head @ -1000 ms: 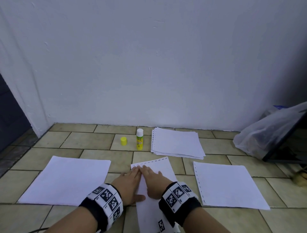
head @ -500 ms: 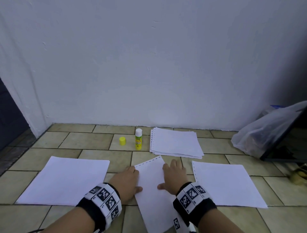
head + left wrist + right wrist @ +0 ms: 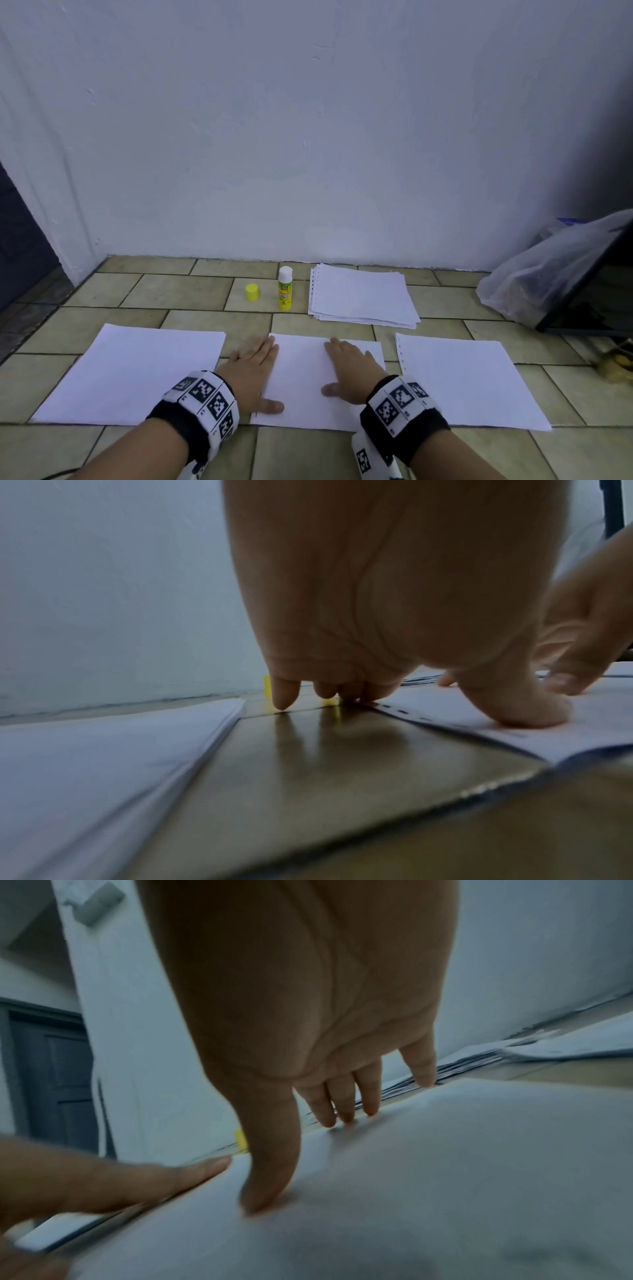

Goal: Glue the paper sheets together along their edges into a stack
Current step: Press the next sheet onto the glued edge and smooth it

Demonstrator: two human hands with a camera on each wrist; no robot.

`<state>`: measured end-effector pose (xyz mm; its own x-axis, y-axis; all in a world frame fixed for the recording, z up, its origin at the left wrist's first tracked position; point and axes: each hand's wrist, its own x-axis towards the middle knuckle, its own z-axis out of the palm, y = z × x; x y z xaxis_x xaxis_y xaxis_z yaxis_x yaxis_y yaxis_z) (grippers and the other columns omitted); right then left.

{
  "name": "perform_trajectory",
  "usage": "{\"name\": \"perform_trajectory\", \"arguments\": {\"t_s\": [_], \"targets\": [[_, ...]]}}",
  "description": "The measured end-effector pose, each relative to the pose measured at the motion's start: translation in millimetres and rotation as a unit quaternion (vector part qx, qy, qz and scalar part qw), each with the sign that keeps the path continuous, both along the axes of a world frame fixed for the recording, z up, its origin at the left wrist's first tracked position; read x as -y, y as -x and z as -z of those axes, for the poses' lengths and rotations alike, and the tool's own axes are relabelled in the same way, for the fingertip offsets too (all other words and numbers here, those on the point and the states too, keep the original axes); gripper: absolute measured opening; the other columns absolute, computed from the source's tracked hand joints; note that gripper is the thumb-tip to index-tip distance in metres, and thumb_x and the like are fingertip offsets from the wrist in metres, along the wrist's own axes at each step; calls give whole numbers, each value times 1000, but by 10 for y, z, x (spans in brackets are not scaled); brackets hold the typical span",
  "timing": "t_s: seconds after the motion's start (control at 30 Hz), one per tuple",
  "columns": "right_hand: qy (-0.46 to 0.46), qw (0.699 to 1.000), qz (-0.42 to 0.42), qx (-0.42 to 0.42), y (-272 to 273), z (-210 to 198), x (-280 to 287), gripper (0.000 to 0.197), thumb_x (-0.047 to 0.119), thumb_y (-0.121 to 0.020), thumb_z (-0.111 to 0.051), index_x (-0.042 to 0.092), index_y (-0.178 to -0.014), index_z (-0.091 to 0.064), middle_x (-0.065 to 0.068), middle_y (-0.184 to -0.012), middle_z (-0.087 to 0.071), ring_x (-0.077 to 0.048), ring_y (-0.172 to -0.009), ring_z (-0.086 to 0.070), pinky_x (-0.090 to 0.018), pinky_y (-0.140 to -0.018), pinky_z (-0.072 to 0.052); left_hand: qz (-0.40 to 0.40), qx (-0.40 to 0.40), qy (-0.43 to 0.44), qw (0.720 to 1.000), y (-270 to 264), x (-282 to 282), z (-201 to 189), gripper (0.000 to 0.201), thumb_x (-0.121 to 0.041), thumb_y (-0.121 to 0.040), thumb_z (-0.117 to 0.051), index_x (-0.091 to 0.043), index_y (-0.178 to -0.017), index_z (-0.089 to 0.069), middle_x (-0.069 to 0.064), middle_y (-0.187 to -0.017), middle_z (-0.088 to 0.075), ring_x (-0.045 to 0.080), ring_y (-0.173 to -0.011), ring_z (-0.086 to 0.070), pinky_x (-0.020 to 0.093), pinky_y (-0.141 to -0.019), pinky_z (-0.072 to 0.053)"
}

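Observation:
Three lots of white paper lie in a row on the tiled floor: a left sheet (image 3: 133, 373), a middle sheet (image 3: 305, 380) and a right sheet (image 3: 469, 380). My left hand (image 3: 253, 370) lies flat along the middle sheet's left edge, thumb (image 3: 520, 710) pressing on the paper. My right hand (image 3: 349, 366) presses flat on its right half, fingers straight (image 3: 346, 1107). Behind stand an uncapped yellow glue stick (image 3: 285, 288), its yellow cap (image 3: 252, 292) and a pile of loose punched sheets (image 3: 361, 296).
A white wall rises just behind the pile. A clear plastic bag (image 3: 548, 274) and a dark slanted panel (image 3: 592, 291) sit at the back right. A dark doorway (image 3: 20, 246) opens at the far left. A small brownish object (image 3: 616, 363) lies at the right edge.
The middle sheet has turned from slanted to square with its neighbours. My hands have spread apart, the right one sliding right across the paper, the left staying at the left edge.

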<state>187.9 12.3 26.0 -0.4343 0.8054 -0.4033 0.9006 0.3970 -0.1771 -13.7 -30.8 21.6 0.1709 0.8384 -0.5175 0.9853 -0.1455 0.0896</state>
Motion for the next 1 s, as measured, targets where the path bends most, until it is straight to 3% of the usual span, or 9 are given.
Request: {"name": "perform_trajectory", "arguments": {"t_s": [0.07, 0.17, 0.27, 0.4, 0.53, 0.63, 0.77, 0.87, 1.0], "targets": [[17, 999, 43, 1, -140, -8, -57, 107, 50, -81, -67, 12, -153, 3, -2, -161, 6, -19, -148, 1, -49, -118, -6, -2, 2, 14, 1000, 20, 2, 24, 109, -69, -86, -43, -6, -150, 19, 4, -156, 29, 16, -146, 21, 45, -120, 1], [27, 995, 97, 7, -350, 2, -123, 131, 58, -67, -76, 9, -151, 13, -3, -160, 12, -20, -147, 9, -49, -118, -3, 7, 6, 29, 1000, 48, -4, 56, 140, -94, -50, -22, -4, -148, 21, 6, -155, 31, 17, -146, 21, 45, -119, 3], [29, 992, 123, -8, -476, 29, -146, 142, 61, -59, -79, 8, -150, 16, -4, -160, 11, -19, -147, 10, -49, -118, 0, 1, 15, 32, 999, 35, -6, 55, 153, -93, -28, -9, -4, -148, 22, 5, -154, 32, 18, -146, 20, 44, -119, 3], [12, 990, 131, -47, -469, 2, -122, 142, 55, -54, -85, 9, -151, 8, -8, -157, -16, -21, -147, -11, -44, -118, 0, -19, 6, 25, 999, -7, 1, 48, 119, -76, -80, -44, -4, -148, 21, 8, -156, 30, 18, -147, 19, 44, -121, 1], [2, 983, 139, -119, -488, -89, -129, 124, 45, -57, -88, 14, -149, -10, -5, -137, -48, -24, -131, -40, -36, -114, -24, -16, 0, 21, 1000, -16, 14, 35, 112, -66, -87, -49, -3, -149, 21, 8, -156, 29, 18, -146, 19, 45, -121, 1], [-11, 942, 195, -272, -591, -171, -143, 111, 29, -57, -90, 27, -143, -20, -3, -126, -48, -19, -115, -46, -27, -95, -38, -21, 4, 22, 1000, -10, 9, 52, 113, -68, -85, -47, -4, -148, 21, 7, -156, 30, 18, -146, 20, 45, -121, 1], [2, 923, 229, -309, -731, -210, -46, 66, 18, -61, -86, 31, -111, -44, -4, -113, -47, -23, -94, -54, -31, -74, -52, -19, -7, 37, 999, -15, 2, 44, 138, -90, -49, -22, -4, -148, 21, 6, -155, 30, 17, -146, 22, 44, -119, 2], [62, 950, 166, -257, -759, -186, 60, 29, 13, -72, -78, 33, -83, -61, 5, -97, -54, -10, -85, -55, -19, -68, -51, -22, -3, 24, 999, -16, 5, 77, 117, -73, -82, -44, -4, -148, 22, 7, -155, 31, 18, -146, 22, 44, -120, 2], [11, 955, 158, -252, -844, -192, 87, 25, 9, -81, -67, 34, -82, -65, 7, -87, -56, -3, -69, -48, -9, -57, -39, -22, -10, 15, 1000, -45, 18, 74, 110, -63, -88, -48, -3, -148, 22, 9, -156, 30, 19, -146, 21, 45, -120, 1]]}}
